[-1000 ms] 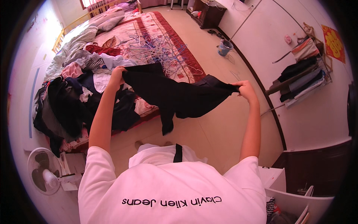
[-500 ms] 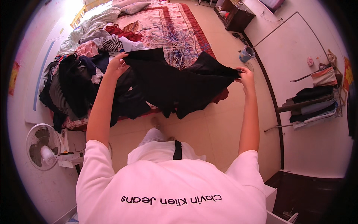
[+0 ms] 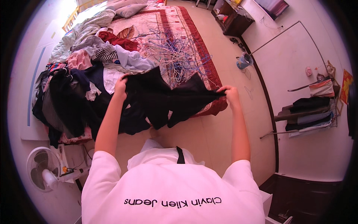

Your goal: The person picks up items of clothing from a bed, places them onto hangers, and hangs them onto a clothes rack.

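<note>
A black garment [image 3: 149, 93] stretches between my two hands at the near edge of the bed; whether it is a top or a pair of shorts I cannot tell. My left hand [image 3: 121, 86] pinches its left end, over the dark clothes. Out to the right, my right hand [image 3: 230, 95] grips the opposite end, closed on the cloth. The upper edge dips in the middle, and the lower part hangs with a notch in it. Behind it lies a heap of mixed clothes [image 3: 80, 71], including a striped piece [image 3: 106, 53] and a white one [image 3: 110, 79].
Tangled wire hangers [image 3: 179, 56] cover part of the red-bordered bed [image 3: 209, 59]. A fan [image 3: 43, 168] stands at the lower left. On the right wall, folded clothes hang from a rack [image 3: 305, 112]. A blue bucket [image 3: 244, 61] sits near that wall, with loose hangers [image 3: 249, 91] on the floor.
Both hands have come down and closer together, bringing the black garment lower and slackening it slightly. The head view has shifted a little. Both hands keep their hold.
</note>
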Available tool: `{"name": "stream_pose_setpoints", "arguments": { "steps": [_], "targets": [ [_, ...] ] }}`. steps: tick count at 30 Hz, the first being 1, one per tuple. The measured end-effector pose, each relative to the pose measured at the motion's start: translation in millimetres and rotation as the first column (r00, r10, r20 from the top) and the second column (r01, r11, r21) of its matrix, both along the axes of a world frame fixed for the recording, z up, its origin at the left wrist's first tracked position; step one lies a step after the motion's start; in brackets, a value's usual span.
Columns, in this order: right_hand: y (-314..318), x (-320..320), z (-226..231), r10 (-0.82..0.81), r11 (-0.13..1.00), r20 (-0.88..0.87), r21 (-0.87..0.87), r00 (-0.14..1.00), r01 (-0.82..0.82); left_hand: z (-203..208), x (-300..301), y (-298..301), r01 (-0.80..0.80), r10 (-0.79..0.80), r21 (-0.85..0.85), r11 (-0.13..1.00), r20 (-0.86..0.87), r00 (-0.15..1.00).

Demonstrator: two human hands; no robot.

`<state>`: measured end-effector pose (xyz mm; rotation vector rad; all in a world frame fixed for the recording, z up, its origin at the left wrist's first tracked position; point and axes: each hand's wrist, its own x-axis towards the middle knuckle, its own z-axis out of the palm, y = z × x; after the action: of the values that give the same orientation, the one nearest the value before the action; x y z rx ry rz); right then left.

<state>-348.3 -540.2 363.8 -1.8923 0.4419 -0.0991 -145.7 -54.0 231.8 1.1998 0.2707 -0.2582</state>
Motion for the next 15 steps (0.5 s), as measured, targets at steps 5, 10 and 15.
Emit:
{"name": "stream_pose_setpoints", "arguments": {
  "steps": [5,10,15],
  "targets": [
    [25,-1,-70,-0.003,0.997,-0.166,0.073,0.986,0.015,-32,-23,-9,0.104,-0.104,0.166,0.981,-0.005,0.995],
    [66,8,-105,-0.068,0.985,-0.268,0.137,0.961,0.108,-60,-25,4,0.187,-0.151,0.086,0.979,-0.315,0.937],
    [77,13,-152,-0.084,0.990,-0.196,0.091,0.977,0.103,-91,-26,-2,0.091,-0.032,0.202,0.975,-0.281,0.959]
  ]
}}
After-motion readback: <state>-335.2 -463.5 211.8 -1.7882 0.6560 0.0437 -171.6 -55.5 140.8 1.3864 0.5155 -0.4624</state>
